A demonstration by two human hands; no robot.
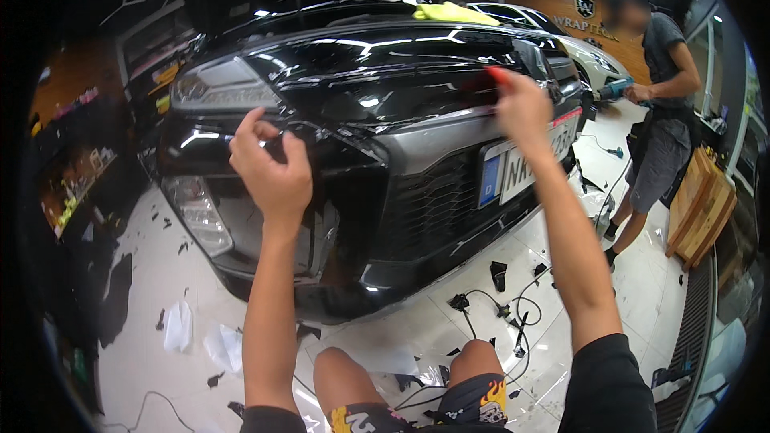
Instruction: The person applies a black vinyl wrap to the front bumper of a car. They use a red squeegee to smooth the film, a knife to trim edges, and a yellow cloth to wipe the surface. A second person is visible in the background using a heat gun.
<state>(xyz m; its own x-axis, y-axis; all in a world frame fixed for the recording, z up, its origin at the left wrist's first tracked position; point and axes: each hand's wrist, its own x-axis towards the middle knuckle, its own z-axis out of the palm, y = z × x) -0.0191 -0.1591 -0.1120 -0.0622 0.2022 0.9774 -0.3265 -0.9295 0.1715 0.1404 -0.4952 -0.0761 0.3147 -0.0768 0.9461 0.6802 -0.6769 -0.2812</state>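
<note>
Bare knees (417,381) in patterned shorts sit lowest in view, on a white tiled floor (152,337) strewn with dark film offcuts and a thin cable (513,313). Above them rises the black car front (385,152), glossy, rigid and far too heavy to shift, so it serves only as the surface being worked. Its skin looks like a thin wrap film, which I judge soft, stretchy and easy to crease or tear, best taken at a free edge with fingertips rather than a full grip. By the headlight (220,84), the left hand (271,162) is raised with fingers curled, thumb and forefinger apparently pinching a film edge, though the contact is too small to confirm. Higher on the bonnet line, the right hand (523,108) is closed around a small red tool (496,74), pressing it against the panel. Behind, another person (662,96) holds a blue tool.
</note>
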